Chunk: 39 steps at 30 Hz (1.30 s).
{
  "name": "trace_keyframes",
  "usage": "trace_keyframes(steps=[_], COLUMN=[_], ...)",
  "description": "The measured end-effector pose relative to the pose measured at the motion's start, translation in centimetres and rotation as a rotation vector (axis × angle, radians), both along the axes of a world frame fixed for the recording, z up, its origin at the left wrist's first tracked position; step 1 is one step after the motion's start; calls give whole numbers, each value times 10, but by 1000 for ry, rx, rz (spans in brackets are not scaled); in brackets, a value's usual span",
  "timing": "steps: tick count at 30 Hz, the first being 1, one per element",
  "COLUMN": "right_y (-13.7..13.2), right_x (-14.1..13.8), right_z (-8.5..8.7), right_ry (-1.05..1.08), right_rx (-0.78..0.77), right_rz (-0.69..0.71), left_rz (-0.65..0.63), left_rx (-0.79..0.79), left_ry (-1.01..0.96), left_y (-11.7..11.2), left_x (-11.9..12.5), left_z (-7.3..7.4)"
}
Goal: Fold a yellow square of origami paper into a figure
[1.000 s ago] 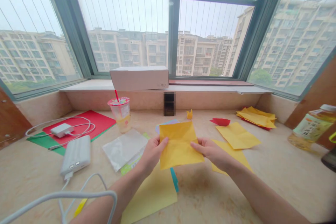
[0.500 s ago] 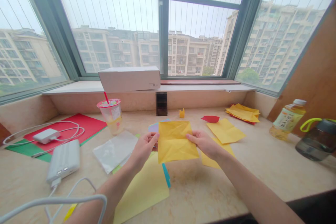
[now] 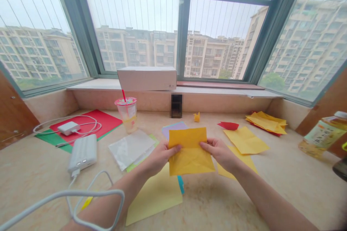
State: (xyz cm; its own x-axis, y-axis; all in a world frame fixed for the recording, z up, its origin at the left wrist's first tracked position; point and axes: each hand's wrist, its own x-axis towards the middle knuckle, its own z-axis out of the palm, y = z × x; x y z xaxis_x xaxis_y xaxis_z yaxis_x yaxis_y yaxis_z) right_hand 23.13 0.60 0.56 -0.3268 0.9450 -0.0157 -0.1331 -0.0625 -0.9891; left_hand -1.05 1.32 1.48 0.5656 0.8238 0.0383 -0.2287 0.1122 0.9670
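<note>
A creased square of yellow paper (image 3: 190, 160) is held up over the counter, tilted towards me. My left hand (image 3: 162, 156) pinches its left edge, thumb on the near face and fingers behind. At its right edge my right hand (image 3: 220, 151) has the same pinch. Beneath lies a pale yellow sheet (image 3: 157, 198), with a strip of blue paper (image 3: 180, 184) at its side. Farther back stands a small folded yellow paper figure (image 3: 196, 117). A folded red paper piece (image 3: 228, 125) lies right of it.
Loose yellow sheets (image 3: 246, 140) lie on the right, a yellow paper stack (image 3: 267, 122) behind them and a drink bottle (image 3: 322, 135) farther right. On the left are a plastic cup with straw (image 3: 128, 115), a clear plastic sleeve (image 3: 131, 148), a power bank (image 3: 83, 153) and a looping white cable (image 3: 94, 194).
The camera view has swung left, so everything sits farther right in the picture. Both hands keep hold of the yellow paper, which has tipped slightly and looks darker.
</note>
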Motion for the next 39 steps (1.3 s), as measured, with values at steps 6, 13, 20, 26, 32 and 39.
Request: trace_keyframes(steps=[6, 13, 20, 26, 32, 39], right_y=[-2, -5, -4, -5, -8, -5], right_x=[1, 0, 1, 3, 2, 3], right_z=[0, 3, 0, 4, 8, 7], right_ry=[12, -50, -32, -127, -126, -191], right_rx=[-42, -23, -71, -40, -51, -35], right_rz=[51, 52, 48, 44, 135, 83], left_rz=[31, 139, 69, 83, 124, 168], left_rx=[-67, -102, -77, -88, -113, -67], left_ry=[29, 106, 117, 225, 132, 73], left_y=[6, 4, 3, 2, 7, 12], left_x=[0, 4, 5, 2, 1, 4], left_z=[-11, -16, -20, -10, -15, -15])
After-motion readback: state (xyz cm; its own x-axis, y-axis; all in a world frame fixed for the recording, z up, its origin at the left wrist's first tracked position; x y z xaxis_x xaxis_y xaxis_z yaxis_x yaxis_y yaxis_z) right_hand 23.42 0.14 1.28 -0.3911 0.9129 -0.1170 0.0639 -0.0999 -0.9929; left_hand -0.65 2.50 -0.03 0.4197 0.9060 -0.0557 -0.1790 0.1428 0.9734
